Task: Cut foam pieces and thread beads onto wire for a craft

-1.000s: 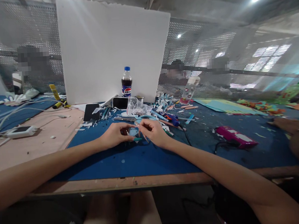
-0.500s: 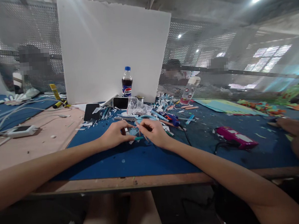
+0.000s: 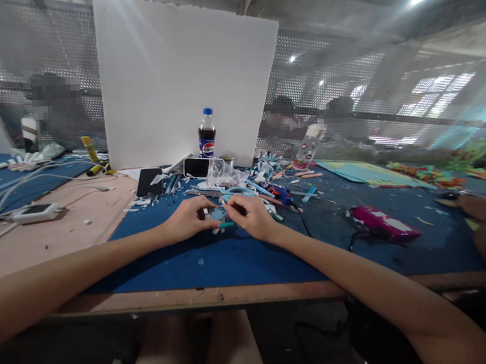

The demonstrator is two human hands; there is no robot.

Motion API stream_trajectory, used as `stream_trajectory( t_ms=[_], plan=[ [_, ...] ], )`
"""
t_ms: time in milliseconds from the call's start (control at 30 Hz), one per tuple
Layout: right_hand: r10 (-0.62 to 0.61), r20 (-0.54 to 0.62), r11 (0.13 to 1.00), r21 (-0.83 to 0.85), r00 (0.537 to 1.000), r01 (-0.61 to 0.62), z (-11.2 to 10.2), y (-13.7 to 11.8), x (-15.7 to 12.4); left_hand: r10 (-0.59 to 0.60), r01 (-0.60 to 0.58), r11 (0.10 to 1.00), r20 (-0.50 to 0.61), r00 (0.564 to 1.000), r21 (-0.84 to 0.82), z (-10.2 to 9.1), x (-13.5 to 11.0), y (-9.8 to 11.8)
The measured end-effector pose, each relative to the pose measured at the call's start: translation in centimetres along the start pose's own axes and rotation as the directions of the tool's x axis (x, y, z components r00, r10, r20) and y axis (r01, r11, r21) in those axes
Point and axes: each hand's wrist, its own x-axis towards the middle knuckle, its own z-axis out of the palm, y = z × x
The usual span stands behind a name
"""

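Close together, your two hands meet over a small pale-blue piece (image 3: 217, 213), just above the near middle of the blue-covered worktop (image 3: 170, 271). Your left hand (image 3: 187, 219) curves thumb and finger around its left side, apparently to steady it; your right hand (image 3: 253, 215) comes in from the right, fingertips narrowed to a pinch, likely for fine control. Whether either grips it is too small to tell. Just beyond lie blue-handled scissors (image 3: 240, 191) and a clear plastic bag (image 3: 225, 175), presumably placed for easy reach, with a blue glue gun (image 3: 280, 194) to the right. Farther off, a cola bottle (image 3: 207, 137) stands upright before a white board (image 3: 187, 75). Far right, a co-worker's hand (image 3: 477, 207) rests near a magenta box (image 3: 385, 224).
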Motion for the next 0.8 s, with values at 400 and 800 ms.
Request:
stream_trajectory(
  t_ms=[400,800],
  plan=[
    [0.002,0.043,1.0,0.002,0.999,-0.002,-0.02,0.05,-0.01,0.009,-0.009,1.0,0.004,1.0,-0.018,0.01,-0.04,-0.02],
    [0.0,0.166,0.993,0.118,0.986,-0.02,-0.04,-0.03,0.04,0.135,-0.134,0.99,-0.019,0.991,0.054,0.22,-0.2,-0.34]
  ],
)
